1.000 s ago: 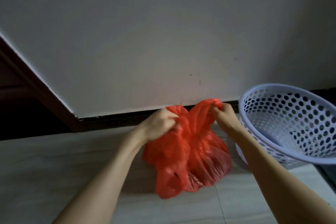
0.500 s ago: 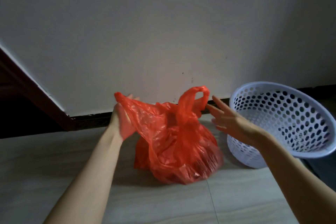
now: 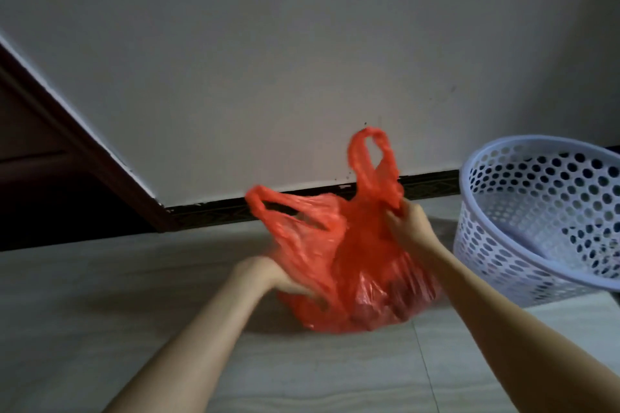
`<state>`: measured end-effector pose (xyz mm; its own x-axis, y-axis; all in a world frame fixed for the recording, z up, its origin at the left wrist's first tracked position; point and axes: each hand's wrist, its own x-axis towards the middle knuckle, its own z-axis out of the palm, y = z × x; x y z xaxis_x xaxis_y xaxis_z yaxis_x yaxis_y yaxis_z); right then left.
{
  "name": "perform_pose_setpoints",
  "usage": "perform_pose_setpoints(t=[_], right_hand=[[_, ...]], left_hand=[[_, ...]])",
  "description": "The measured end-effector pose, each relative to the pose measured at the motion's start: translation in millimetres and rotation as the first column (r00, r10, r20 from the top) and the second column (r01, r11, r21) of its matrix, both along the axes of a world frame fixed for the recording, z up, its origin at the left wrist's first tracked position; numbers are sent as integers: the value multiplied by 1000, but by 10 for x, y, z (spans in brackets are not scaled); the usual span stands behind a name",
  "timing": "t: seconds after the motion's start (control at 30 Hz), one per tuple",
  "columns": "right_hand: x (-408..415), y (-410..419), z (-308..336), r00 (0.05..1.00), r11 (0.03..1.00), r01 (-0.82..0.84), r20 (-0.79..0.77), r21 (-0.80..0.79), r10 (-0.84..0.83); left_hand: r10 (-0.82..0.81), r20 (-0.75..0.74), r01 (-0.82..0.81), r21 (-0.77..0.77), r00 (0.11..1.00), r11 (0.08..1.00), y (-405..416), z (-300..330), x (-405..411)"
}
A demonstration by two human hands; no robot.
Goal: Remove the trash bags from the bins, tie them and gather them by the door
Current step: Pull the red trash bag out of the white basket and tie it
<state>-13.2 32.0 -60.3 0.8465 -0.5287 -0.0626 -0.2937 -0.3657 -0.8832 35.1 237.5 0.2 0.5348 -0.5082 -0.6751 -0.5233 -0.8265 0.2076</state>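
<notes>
A red plastic trash bag [image 3: 355,282] with a full, rounded bottom sits on the tiled floor. Its two loop handles stick up untied, one toward the left, one standing tall at the right. My left hand [image 3: 268,277] grips the bag's left side low down. My right hand [image 3: 407,223] pinches the plastic just below the tall right handle. A white perforated plastic bin [image 3: 496,238] stands tilted to the right of the bag, with no bag inside.
A white wall [image 3: 302,60] with a dark baseboard [image 3: 218,211] runs behind the bag. A dark wooden door frame [image 3: 84,151] stands at the left. Pale floor tiles [image 3: 100,295] stretch in front.
Both hands let go of the bunched handles, then took hold again: the left hand dropped to the bag's lower left side, the right hand closed under the right handle. The view shifted left.
</notes>
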Motion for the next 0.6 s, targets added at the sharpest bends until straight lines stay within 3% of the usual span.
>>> perform_pose_setpoints(t=[0.07,0.13,0.23,0.3,0.37,0.43,0.47,0.53,0.6], right_hand=[[-47,-141,50,991,976,126,22,176,-132],[-148,-224,98,987,932,157,-23,326,-159],[-308,-242,130,990,897,137,-40,419,-133],[-369,-260,136,985,888,153,6,434,-172],[-386,-335,109,964,851,220,30,477,-266],[-398,-409,60,934,799,307,-1,517,-358],[-403,-415,32,931,807,327,-20,491,-365],[-394,-367,-11,944,830,291,-3,475,-329],[-350,-286,-6,954,757,183,72,628,-290]], left_hand=[[-46,139,82,-269,989,960,-265,-133,-197],[-15,355,208,-512,935,834,-476,-356,-224],[247,353,51,-657,902,752,-711,-630,-140],[472,237,-156,-741,849,653,-843,-656,-79],[709,18,-401,-814,705,419,-925,-595,47],[827,-201,-602,-774,525,193,-922,-553,184],[836,-293,-683,-719,464,127,-897,-568,243],[757,-490,-787,-615,432,50,-798,-589,301],[596,-645,-839,-535,479,95,-661,-600,326]])
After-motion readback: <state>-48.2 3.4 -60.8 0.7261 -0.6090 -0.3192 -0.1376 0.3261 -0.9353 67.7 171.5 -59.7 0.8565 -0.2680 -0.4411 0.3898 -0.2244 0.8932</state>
